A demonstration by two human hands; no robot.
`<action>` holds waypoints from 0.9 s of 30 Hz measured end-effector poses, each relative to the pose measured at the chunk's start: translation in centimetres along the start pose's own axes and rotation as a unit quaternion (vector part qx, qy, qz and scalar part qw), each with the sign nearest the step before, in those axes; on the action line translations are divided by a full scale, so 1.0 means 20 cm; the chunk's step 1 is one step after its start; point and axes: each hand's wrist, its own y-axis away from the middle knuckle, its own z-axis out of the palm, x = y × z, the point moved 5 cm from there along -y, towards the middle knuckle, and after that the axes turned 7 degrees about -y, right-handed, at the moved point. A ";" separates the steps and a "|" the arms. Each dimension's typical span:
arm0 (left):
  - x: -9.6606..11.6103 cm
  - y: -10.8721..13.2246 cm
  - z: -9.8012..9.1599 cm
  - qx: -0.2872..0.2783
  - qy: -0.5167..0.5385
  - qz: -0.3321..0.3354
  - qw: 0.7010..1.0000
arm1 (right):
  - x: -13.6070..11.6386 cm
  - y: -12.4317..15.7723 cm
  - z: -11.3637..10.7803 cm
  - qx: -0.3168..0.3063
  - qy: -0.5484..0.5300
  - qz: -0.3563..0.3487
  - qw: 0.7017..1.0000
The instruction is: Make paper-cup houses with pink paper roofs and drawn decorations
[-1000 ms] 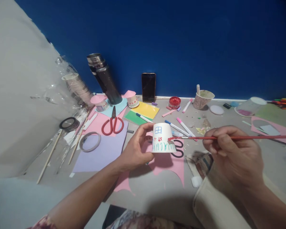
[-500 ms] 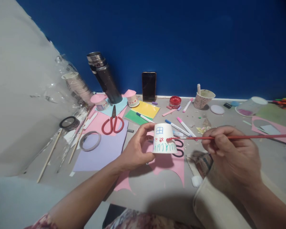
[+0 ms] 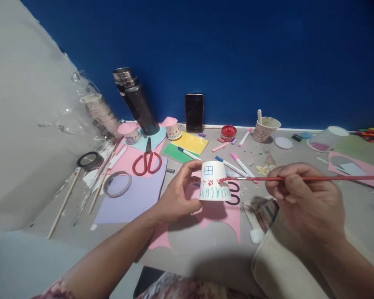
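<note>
My left hand (image 3: 179, 193) holds an upside-down white paper cup (image 3: 214, 182) between thumb and fingers. On the cup are a blue window drawing, red dabs and green grass-like strokes along the rim. My right hand (image 3: 305, 199) pinches a thin red paintbrush (image 3: 258, 179), held level, its red-coated tip at the right part of the cup's side beside the red dabs. An open jar of red paint (image 3: 228, 133) stands behind the cup. Dark scissor handles (image 3: 233, 194) show just right of the cup, on pink paper (image 3: 233, 216).
Red-handled scissors (image 3: 147, 160), a tape ring (image 3: 117, 184) and purple paper (image 3: 127, 207) lie left. Behind stand a flask (image 3: 140, 104), a phone (image 3: 194, 113) and two pink-roofed cups (image 3: 130, 133). Markers (image 3: 232, 166) and a patterned cup (image 3: 266, 129) are right of centre. Cloth (image 3: 286, 257) lies near front right.
The brush has shifted very slightly, with its tip still by the red dabs. More red shows on the cup near the tip. My left hand and the cup are nearly unmoved.
</note>
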 end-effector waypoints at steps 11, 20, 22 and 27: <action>0.00 0.00 0.00 -0.003 0.020 -0.004 1.000 | -0.01 0.00 0.00 0.011 -0.004 -0.008 1.000; 0.01 0.00 0.00 -0.008 0.013 -0.005 1.000 | -0.01 0.00 0.01 -0.002 -0.006 -0.005 1.000; 0.00 0.00 0.00 -0.004 0.018 -0.002 1.000 | 0.00 0.01 0.00 -0.004 -0.005 -0.006 1.000; 0.00 0.00 0.00 -0.004 0.025 0.001 1.000 | 0.00 0.00 0.00 -0.006 0.003 0.000 1.000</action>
